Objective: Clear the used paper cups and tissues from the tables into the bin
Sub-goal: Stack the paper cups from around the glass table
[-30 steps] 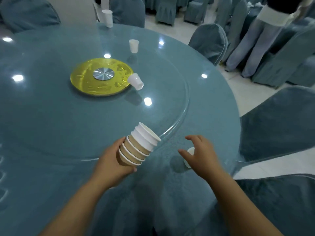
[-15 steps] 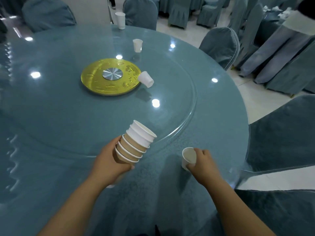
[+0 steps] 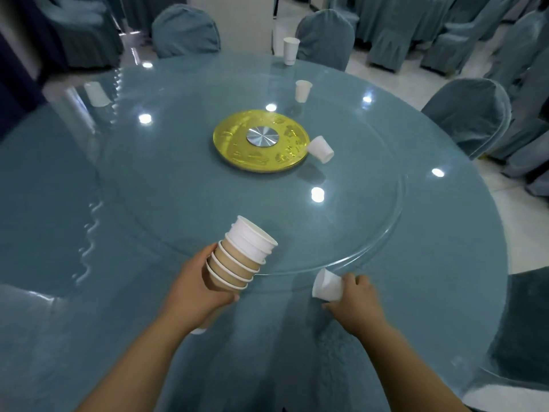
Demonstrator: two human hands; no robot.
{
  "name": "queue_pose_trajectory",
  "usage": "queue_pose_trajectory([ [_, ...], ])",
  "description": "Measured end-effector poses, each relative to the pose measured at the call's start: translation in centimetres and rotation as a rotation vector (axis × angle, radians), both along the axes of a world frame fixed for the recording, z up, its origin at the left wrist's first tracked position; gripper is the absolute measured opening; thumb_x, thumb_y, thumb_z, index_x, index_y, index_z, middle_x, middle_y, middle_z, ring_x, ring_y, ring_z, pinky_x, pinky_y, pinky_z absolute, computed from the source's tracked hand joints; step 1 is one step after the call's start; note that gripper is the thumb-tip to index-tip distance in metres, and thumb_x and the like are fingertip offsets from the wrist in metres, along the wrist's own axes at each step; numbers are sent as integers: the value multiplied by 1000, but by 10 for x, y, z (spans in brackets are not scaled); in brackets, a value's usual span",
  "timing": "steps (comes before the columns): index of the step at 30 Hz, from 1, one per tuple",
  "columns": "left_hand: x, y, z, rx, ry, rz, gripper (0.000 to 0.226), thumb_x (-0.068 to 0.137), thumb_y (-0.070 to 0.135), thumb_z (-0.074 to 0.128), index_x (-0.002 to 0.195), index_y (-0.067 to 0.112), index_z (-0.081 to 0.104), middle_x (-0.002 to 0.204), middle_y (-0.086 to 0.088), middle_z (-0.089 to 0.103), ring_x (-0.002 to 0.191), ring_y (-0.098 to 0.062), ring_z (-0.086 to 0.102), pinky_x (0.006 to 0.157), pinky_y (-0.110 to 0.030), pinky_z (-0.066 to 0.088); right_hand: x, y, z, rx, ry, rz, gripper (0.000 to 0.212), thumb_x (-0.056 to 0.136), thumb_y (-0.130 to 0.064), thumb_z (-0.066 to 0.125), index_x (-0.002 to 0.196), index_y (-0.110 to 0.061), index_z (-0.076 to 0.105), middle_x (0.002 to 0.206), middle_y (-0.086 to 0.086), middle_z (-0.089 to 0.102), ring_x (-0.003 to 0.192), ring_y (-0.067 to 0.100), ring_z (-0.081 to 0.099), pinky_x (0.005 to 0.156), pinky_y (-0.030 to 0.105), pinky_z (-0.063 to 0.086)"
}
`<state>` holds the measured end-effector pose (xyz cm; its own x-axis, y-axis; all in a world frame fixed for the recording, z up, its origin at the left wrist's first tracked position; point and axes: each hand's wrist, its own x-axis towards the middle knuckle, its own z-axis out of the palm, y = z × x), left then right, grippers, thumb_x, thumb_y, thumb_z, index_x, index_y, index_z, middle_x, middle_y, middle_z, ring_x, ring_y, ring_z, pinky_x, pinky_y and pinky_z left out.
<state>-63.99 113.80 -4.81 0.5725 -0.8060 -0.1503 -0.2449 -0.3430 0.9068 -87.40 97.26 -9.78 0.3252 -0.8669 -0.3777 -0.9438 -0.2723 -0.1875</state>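
Now, left hand (image 3: 193, 289): curled round the lower part of the stack of cups (image 3: 240, 257), gripping it above the counter's near edge.
Stack of cups: nested paper cups, tan with white rims below and plain white above; tilted, its open mouth facing up and toward the far right, over the near rim of the glass turntable (image 3: 178, 203).
Right hand (image 3: 353, 301): fingers and thumb closed on a single white cup (image 3: 326, 285), holding it just beside the turntable's near-right rim.
Single white cup: turned sideways in the grip, its free end pointing toward the stack; apart from the stack.
Counter (image 3: 89, 292): round, covered in blue cloth under glass, with ceiling lights mirrored in it.
Yellow disc (image 3: 234, 144): at the turntable's centre, with a metal hub (image 3: 262, 137) in its middle.
Tipped cup (image 3: 320, 148): white, lying on its side, touching the disc's right edge.
Upright cup (image 3: 303, 90): white, standing on the turntable beyond the disc, toward the far right.
Far-edge cup (image 3: 291, 51): taller, white, upright at the counter's far edge.
Left-edge cup (image 3: 96, 93): white and blurred, near the counter's far-left edge; which way up it stands cannot be told.
Covered chairs (image 3: 469, 114): blue, set round the far and right sides of the counter.
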Motion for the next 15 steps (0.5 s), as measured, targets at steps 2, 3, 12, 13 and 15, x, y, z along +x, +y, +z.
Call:
queue_pose_trajectory([
  [2,4,7,-1,8,-4,27,78,55,-1,85,101,51,50,97,43,58,90,19,56,68,-6,40,6,1,-4,23,25,36,62,79,-46,69,123,-11,42,130,9,42,118,30,44,93,36,39],
  [3,5,11,-2,13,-5,41,78,55,1,85,102,53,50,98,42,58,91,18,55,70,-9,41,8,3,-5,52,21,38,61,79,-45,70,121,-11,42,129,9,44,117,30,46,91,36,40],
  [12,17,53,2,7,3,136,82,57,1,85,106,55,46,98,47,54,89,24,51,71,-9,39,39,29,-4,216,-151,-1,60,71,-38,73,121,-15,48,120,8,57,107,27,57,84,33,46],
  [13,20,59,2,8,8,136,82,56,2,85,107,54,46,99,46,54,90,23,52,72,-10,40,44,34,-3,237,-193,-16,59,70,-35,73,120,-14,49,118,7,58,105,26,57,83,33,47],
  [15,27,71,1,7,19,135,83,54,6,87,111,52,48,100,42,57,91,20,54,74,-14,42,53,45,1,277,-286,-57,54,70,-29,73,116,-14,48,113,5,58,98,23,57,77,32,47],
])
